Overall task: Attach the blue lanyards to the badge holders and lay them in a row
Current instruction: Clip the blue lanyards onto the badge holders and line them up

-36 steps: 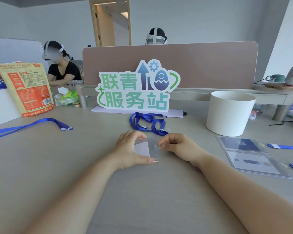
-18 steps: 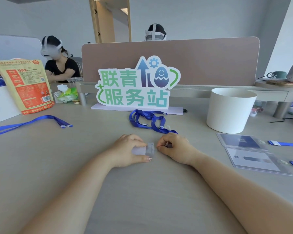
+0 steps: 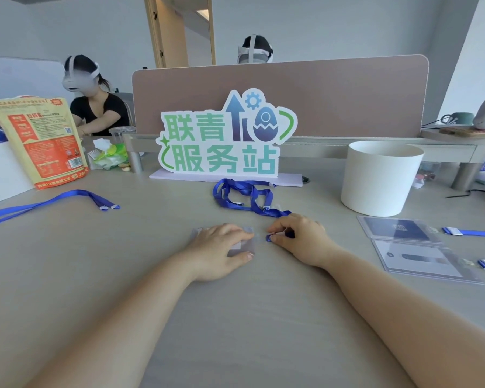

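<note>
Left hand (image 3: 217, 252) presses the clear badge holder (image 3: 242, 245) flat; right hand (image 3: 301, 236) pinches the lanyard clip (image 3: 269, 238) beside it. Attaching looks underway; next, clip meets slot.

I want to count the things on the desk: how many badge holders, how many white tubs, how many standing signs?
Badge holders: 3
White tubs: 1
Standing signs: 1
Total: 5

Left hand (image 3: 219, 250) presses holder (image 3: 242, 245) flat, in front of sign (image 3: 221, 141). Right hand (image 3: 300, 239) pinches lanyard (image 3: 244, 191) end beside it. Lanyard's coil lies at sign's base. Two more holders (image 3: 398, 229) lie front-right of sign.
</note>
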Demonstrator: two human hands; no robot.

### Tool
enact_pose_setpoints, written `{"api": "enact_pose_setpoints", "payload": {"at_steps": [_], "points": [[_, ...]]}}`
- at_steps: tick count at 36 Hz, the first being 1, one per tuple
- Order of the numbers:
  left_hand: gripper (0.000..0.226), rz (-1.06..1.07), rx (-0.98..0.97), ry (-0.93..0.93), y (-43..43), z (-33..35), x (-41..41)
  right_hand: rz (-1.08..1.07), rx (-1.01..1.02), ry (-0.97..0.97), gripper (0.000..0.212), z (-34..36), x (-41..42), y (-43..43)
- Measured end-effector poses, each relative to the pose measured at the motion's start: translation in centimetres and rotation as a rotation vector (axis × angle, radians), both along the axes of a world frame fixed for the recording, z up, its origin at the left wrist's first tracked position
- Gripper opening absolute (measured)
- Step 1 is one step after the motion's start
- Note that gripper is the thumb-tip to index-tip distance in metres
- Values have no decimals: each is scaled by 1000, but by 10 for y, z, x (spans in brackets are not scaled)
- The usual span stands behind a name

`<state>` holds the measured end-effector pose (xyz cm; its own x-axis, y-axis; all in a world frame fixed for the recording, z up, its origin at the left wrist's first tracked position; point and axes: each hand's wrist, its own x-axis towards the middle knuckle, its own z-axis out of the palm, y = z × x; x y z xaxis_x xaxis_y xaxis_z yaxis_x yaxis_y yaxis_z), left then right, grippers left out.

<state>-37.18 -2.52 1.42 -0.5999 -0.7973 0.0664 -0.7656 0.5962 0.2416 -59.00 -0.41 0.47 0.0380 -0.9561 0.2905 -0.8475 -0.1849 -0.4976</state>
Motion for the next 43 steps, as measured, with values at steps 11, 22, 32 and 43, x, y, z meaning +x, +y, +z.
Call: {"api": "enact_pose_setpoints", "payload": {"at_steps": [11,22,32,43], "points": [[53,66,-52,-139,10,2,-8,84,-115,88,23,-4,6,4],[62,55,-179,-161,17,4,-14,100,-120,123,21,-4,9,7],[67,31,-200,-164,18,8,-15,53,-62,155,20,0,12,11],[64,49,-155,-134,12,3,-12,8,-81,159,22,0,15,14]]}}
